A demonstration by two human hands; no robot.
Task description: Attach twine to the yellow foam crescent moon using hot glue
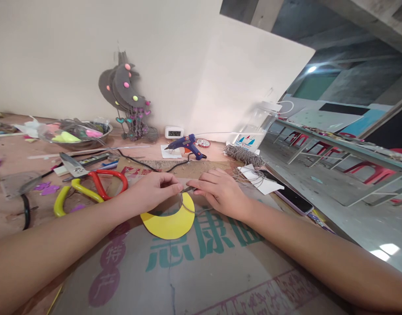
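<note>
My left hand (153,190) and my right hand (220,190) meet above a flattened cardboard box (201,267). Both pinch a thin grey string (188,189) between thumb and fingers, their tips almost touching. Just below them lies a yellow crescent-shaped foam piece (171,224), and the string trails down over its right tip. The string runs on to a grey twine bundle (243,154) at the right.
Red-handled (105,179) and yellow-handled scissors (72,192) lie left of my hands. Behind are a blue glue gun (188,145), a small clock (174,132), a metal bowl of foam scraps (76,133) and dark crescent mobiles (125,94). A phone (293,197) lies right, beside the table edge.
</note>
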